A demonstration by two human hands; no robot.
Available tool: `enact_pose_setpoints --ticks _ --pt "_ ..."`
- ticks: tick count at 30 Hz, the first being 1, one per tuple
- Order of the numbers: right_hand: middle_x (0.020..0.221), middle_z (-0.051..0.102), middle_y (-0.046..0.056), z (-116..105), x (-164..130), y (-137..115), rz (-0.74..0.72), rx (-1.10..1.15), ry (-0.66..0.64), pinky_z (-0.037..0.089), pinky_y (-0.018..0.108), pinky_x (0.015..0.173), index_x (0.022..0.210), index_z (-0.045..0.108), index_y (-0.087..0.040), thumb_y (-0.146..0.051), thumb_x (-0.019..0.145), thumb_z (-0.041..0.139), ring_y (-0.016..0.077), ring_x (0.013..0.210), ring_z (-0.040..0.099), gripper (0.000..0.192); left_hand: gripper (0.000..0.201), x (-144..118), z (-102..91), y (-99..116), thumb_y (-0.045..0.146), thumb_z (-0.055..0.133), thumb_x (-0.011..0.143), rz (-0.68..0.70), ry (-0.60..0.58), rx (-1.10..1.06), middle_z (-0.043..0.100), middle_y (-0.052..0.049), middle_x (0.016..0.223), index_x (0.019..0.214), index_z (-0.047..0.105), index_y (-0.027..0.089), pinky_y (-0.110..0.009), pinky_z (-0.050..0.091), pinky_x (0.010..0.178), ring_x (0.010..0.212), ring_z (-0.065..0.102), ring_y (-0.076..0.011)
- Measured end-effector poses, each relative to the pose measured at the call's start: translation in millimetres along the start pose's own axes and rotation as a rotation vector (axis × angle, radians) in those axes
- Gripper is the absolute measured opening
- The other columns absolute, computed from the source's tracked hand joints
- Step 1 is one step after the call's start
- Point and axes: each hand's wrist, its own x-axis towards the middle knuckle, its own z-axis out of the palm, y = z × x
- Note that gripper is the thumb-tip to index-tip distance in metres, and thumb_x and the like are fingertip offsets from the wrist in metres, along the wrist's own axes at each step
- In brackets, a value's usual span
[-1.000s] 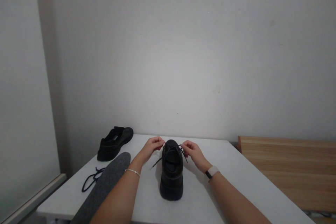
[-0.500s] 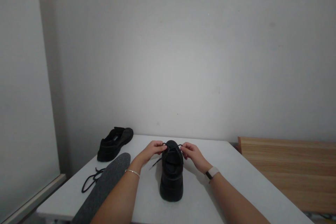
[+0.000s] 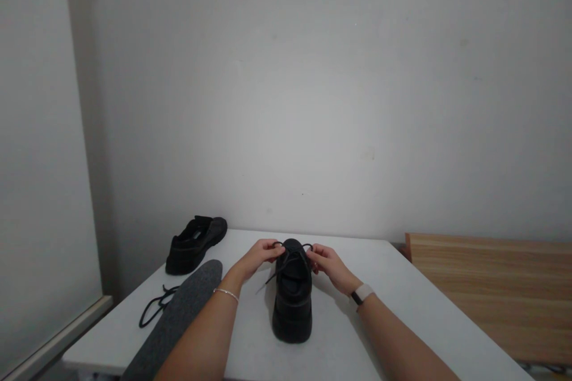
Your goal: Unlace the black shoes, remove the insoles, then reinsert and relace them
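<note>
We see the left hand (image 3: pixel 260 252) and right hand (image 3: pixel 326 261) each pinching an end of the black lace (image 3: pixel 292 252) over the shoe (image 3: pixel 292 292), which stands heel toward us on the white table (image 3: pixel 402 309). Left of it lie a grey insole (image 3: pixel 179 315), a second shoe (image 3: pixel 194 243) and a loose lace (image 3: pixel 154 305). A wooden surface (image 3: pixel 491 286) adjoins at right.
</note>
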Motion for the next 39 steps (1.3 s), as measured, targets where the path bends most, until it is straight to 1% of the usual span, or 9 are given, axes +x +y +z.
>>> enact_pose_setpoints --ticks 3,9,11,17,20,23,31,35,39 --pt "0.056 0.047 -0.004 -3 2 3 -0.027 -0.011 0.033 0.031 0.024 0.051 0.065 0.05 -0.017 -0.044 0.076 0.065 0.0098 0.053 0.042 0.032 0.032 1 -0.6 -1 0.042 0.07 0.069 0.013 0.034 -0.013 0.048 0.003 0.06 0.066 0.06 0.013 -0.022 0.03 0.056 0.057 0.04 -0.009" --pt "0.058 0.046 -0.004 -10 6 6 -0.071 -0.015 0.187 0.032 0.024 0.051 0.069 0.054 -0.017 -0.044 0.076 0.064 0.0094 0.053 0.04 0.03 0.034 4 -4.7 -2 0.045 0.067 0.071 0.009 0.186 -0.098 0.046 0.004 0.059 0.064 0.056 0.014 -0.022 0.033 0.057 0.055 0.041 -0.0084" --pt "0.059 0.046 -0.004 -9 5 4 -0.058 -0.01 0.166 0.032 0.024 0.051 0.068 0.053 -0.017 -0.045 0.077 0.063 0.0093 0.053 0.04 0.031 0.035 4 -4.5 -2 0.048 0.065 0.072 -0.01 0.168 -0.075 0.048 0.003 0.059 0.064 0.057 0.014 -0.022 0.033 0.057 0.055 0.042 -0.0085" --pt "0.063 0.05 -0.002 -5 0 1 -0.009 -0.014 -0.04 0.034 0.024 0.054 0.074 0.056 -0.017 -0.045 0.076 0.064 0.0103 0.057 0.045 0.029 0.038 1 -1.9 -3 0.049 0.072 0.064 -0.081 0.023 0.0 0.049 0.003 0.059 0.065 0.057 0.014 -0.022 0.032 0.056 0.056 0.043 -0.0091" --pt "0.062 0.051 -0.003 -6 1 2 -0.016 -0.023 -0.045 0.033 0.024 0.054 0.074 0.057 -0.017 -0.045 0.074 0.066 0.0103 0.056 0.045 0.03 0.038 1 -1.7 -3 0.046 0.074 0.062 -0.068 0.004 0.004 0.047 0.004 0.055 0.061 0.054 0.014 -0.022 0.03 0.054 0.054 0.04 -0.0086" --pt "0.06 0.051 -0.003 -7 2 2 -0.022 -0.019 -0.009 0.033 0.024 0.053 0.071 0.056 -0.017 -0.047 0.072 0.067 0.0104 0.055 0.044 0.032 0.035 1 -1.1 -3 0.042 0.074 0.065 -0.027 0.029 -0.024 0.047 0.004 0.055 0.06 0.055 0.013 -0.022 0.03 0.055 0.054 0.04 -0.0083" --pt "0.061 0.051 -0.002 -10 4 3 -0.071 0.071 0.209 0.034 0.024 0.052 0.069 0.053 -0.019 -0.045 0.07 0.068 0.0107 0.056 0.043 0.031 0.027 3 -4.5 2 0.037 0.074 0.066 0.06 0.301 -0.316 0.056 0.0 0.064 0.066 0.063 0.013 -0.022 0.037 0.06 0.06 0.048 -0.0096" --pt "0.069 0.055 0.001 -11 5 -2 -0.073 0.182 0.289 0.04 0.026 0.057 0.071 0.058 -0.019 -0.044 0.067 0.07 0.0148 0.066 0.05 0.028 0.026 4 -8.4 4 0.037 0.074 0.067 0.11 0.335 -0.401 0.059 -0.001 0.073 0.072 0.065 0.014 -0.022 0.041 0.065 0.068 0.052 -0.0102" --pt "0.082 0.061 0.004 -13 5 -8 -0.062 0.368 0.283 0.045 0.031 0.066 0.074 0.06 -0.019 -0.041 0.068 0.07 0.0161 0.07 0.056 0.025 0.023 3 -11.0 5 0.032 0.074 0.069 0.136 0.336 -0.597 0.063 -0.003 0.079 0.079 0.065 0.013 -0.023 0.045 0.065 0.071 0.057 -0.0109"
